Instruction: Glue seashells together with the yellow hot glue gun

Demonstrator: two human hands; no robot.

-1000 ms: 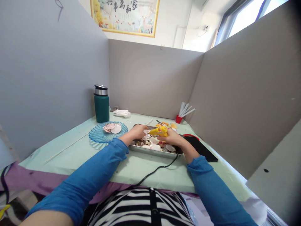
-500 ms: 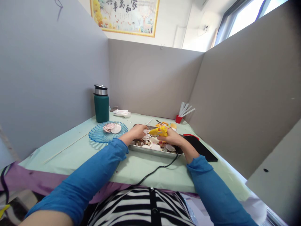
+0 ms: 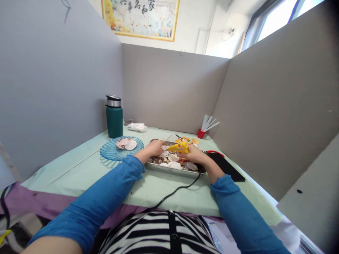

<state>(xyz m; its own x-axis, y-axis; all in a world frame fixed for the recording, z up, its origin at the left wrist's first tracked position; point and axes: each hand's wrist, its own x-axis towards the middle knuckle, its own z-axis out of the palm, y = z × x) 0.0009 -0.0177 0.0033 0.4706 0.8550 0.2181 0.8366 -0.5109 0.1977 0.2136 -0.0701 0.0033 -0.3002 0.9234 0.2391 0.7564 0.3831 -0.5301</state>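
Observation:
A yellow glue gun is gripped in my right hand, its nozzle pointing left toward my other hand. My left hand is closed on a pale seashell just off the nozzle's tip; whether the two touch I cannot tell. Both hands are over a metal tray filled with white and brown shells. From the glue gun a black cord runs down over the table's front edge. Left of the tray, a blue glass plate carries pinkish shells and a white shell.
A green bottle stands behind the plate, near a white plastic packet. At the back right, a red cup holds glue sticks. Orange and yellow pieces lie behind the tray, and a black board to its right. Grey partitions surround the table.

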